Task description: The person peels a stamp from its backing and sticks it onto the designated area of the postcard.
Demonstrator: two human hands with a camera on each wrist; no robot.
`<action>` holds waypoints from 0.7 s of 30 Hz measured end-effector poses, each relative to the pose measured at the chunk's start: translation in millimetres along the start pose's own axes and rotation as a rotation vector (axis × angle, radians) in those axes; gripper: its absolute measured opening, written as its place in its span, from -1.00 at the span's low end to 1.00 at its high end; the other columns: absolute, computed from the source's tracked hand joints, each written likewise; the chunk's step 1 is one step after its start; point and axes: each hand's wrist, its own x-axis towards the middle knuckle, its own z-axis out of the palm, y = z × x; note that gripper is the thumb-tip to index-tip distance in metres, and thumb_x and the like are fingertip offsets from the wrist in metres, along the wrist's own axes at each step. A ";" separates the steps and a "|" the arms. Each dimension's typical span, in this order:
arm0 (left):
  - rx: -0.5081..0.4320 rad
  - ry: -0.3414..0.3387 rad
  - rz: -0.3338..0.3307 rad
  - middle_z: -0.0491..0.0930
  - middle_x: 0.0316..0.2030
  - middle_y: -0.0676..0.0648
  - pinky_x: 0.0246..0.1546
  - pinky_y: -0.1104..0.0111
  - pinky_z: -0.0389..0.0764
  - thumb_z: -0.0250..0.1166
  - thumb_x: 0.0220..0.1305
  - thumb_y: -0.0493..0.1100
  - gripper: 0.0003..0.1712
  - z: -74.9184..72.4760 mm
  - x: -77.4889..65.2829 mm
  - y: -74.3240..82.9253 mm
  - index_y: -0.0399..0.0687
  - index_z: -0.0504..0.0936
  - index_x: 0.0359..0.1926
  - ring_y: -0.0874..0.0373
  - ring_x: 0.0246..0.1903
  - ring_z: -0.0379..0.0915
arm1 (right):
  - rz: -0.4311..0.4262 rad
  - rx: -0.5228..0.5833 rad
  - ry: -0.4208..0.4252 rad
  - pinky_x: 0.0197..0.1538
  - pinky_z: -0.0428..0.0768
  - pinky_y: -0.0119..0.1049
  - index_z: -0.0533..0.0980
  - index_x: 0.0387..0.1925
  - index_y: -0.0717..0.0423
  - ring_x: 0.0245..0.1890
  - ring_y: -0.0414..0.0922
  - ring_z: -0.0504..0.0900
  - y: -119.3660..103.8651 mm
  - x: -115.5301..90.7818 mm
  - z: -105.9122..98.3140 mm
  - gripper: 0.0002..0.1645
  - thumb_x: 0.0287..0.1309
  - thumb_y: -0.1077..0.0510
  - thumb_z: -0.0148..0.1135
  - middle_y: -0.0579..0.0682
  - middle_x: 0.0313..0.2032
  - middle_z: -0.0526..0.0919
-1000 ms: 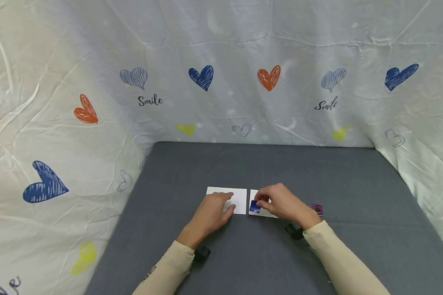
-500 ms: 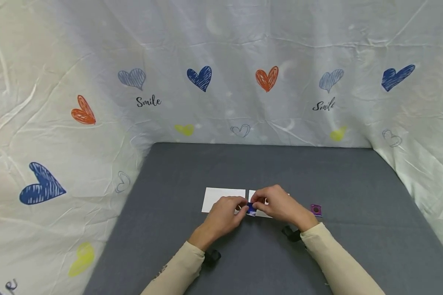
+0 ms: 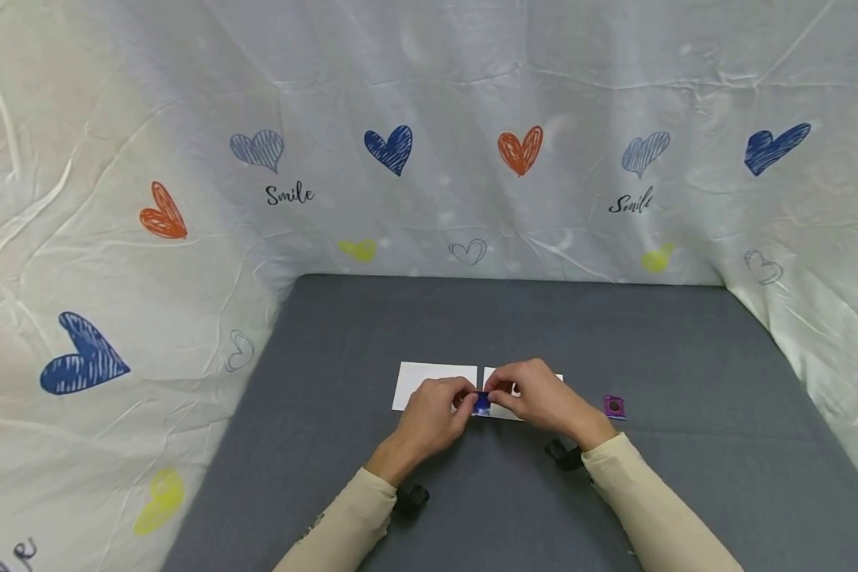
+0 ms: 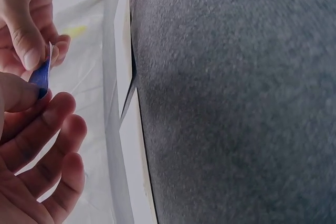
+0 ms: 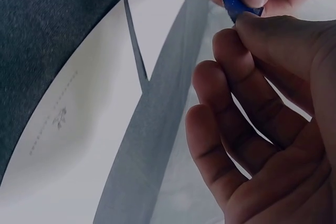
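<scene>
A small blue, thin sticker-like square (image 3: 482, 404) is held between my two hands, above the gap between two white cards. My left hand (image 3: 432, 417) pinches its left edge between thumb and fingers. On the right edge, my right hand (image 3: 536, 397) pinches it the same way. In the left wrist view the blue square (image 4: 40, 80) looks bent, with a thin pale edge along it. The left white card (image 3: 418, 381) lies partly behind my left hand. My right hand covers much of the right white card (image 3: 504, 412), which carries faint print in the right wrist view.
A small purple square (image 3: 615, 407) with a dark round mark lies to the right of my right hand. The grey tabletop (image 3: 515, 326) meets a pale cloth backdrop (image 3: 443, 199) with printed hearts at the back and sides.
My left hand has moved right, off the left card, and now pinches the blue square too. The square has shifted slightly left with my right hand. The purple square has not moved.
</scene>
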 end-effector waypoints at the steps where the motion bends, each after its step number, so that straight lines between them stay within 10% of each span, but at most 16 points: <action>1: 0.001 0.004 -0.007 0.77 -0.39 0.09 -0.34 0.34 0.62 0.44 0.44 -0.18 -0.95 -1.1 0.1 -0.3 -0.03 0.80 -0.22 0.19 -0.41 0.66 | 0.004 -0.003 0.005 -0.21 0.63 -0.35 0.79 -0.15 -0.01 -0.35 -0.37 0.62 0.6 -0.6 -0.7 -0.94 0.44 0.17 0.44 -0.23 -0.31 0.79; 21: -0.078 -0.011 -0.032 0.79 -0.38 0.08 -0.33 0.41 0.59 0.43 0.45 -0.22 -0.95 -4.2 0.3 -1.6 -0.05 0.80 -0.21 0.31 -0.41 0.58 | 0.028 0.027 0.011 -0.10 0.70 -0.24 0.77 -0.13 -0.03 -0.31 -0.37 0.62 4.1 -5.9 6.6 -0.92 0.49 0.11 0.40 -0.24 -0.29 0.78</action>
